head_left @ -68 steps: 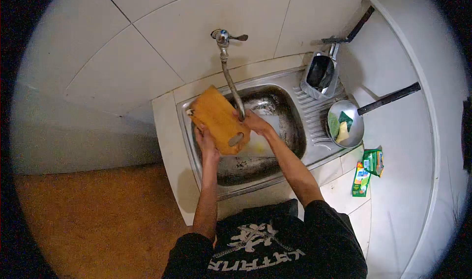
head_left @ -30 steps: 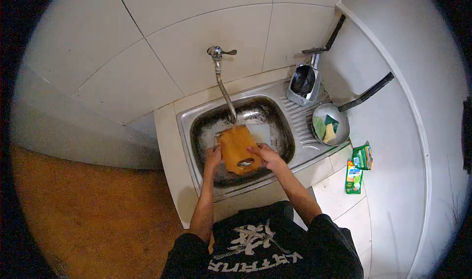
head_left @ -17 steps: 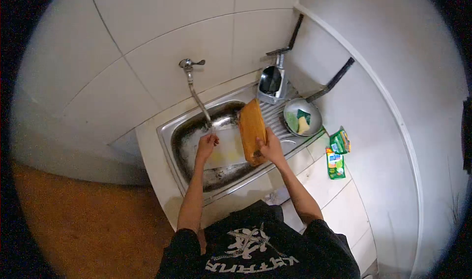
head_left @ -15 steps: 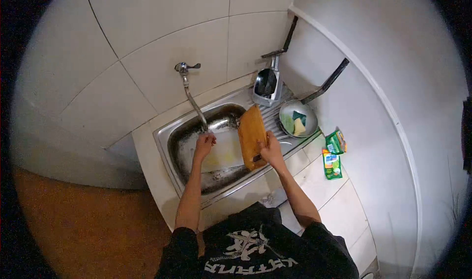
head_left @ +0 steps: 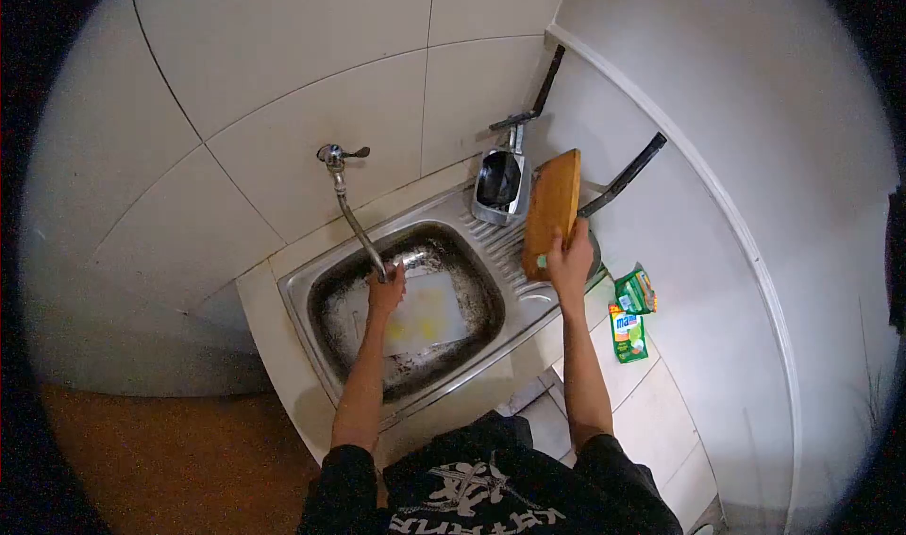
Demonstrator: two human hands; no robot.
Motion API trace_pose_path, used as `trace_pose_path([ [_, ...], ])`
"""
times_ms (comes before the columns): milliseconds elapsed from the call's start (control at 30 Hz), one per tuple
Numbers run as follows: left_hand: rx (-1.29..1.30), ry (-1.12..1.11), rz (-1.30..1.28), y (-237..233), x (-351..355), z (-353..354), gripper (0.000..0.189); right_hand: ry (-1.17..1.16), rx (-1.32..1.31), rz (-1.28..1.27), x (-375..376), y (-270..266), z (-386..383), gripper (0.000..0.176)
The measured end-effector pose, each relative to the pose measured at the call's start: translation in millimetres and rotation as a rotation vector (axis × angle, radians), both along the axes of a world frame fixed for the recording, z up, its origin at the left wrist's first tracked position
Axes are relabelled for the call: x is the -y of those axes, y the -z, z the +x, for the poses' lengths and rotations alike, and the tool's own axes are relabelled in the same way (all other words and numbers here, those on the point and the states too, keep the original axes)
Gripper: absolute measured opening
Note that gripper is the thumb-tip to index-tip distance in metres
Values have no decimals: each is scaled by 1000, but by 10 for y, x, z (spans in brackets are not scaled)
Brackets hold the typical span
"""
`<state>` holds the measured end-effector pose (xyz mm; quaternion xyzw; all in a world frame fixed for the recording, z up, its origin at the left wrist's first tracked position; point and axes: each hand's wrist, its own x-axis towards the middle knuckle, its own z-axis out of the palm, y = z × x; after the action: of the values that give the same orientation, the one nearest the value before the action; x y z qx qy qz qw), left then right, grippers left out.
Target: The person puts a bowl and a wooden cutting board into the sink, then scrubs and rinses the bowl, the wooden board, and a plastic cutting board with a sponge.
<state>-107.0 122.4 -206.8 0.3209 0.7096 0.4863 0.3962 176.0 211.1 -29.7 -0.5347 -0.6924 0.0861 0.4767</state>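
Note:
My right hand (head_left: 571, 259) grips a wooden cutting board (head_left: 552, 209) by its lower end and holds it tilted up over the ribbed drainboard. The board partly hides a frying pan (head_left: 595, 252) behind it. Over the sink, my left hand (head_left: 386, 292) has its fingers bent round the lower end of the faucet spout (head_left: 355, 225). Below that hand, a white cutting board (head_left: 439, 304) with yellow stains lies in the steel sink (head_left: 330, 294).
A grey metal container with a dark pan (head_left: 498, 181) inside stands against the wall. Two green packets (head_left: 630, 335) lie on the tiled counter at the right. Black brackets (head_left: 623, 176) stick out from the side wall. The faucet lever (head_left: 354, 152) is on the back wall.
My right hand has carried the wooden cutting board up and right, from the sink's edge to above the drainboard and pan. My left hand stays at the spout's end. The view has shifted slightly.

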Motion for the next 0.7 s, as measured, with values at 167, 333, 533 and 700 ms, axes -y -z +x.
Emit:
trace_pose_path([
  [167,-188,38,92,528,257,5,25,127,75,-119,-214,10,-83,22],
  [333,-276,270,-65,807,743,134,23,0,113,-108,91,52,11,21],
  [533,-763,566,-88,748,1022,377,64,-167,87,-238,514,57,435,20],
  [700,-977,504,-188,906,994,613,55,-197,-45,-462,909,6,1023,20],
])
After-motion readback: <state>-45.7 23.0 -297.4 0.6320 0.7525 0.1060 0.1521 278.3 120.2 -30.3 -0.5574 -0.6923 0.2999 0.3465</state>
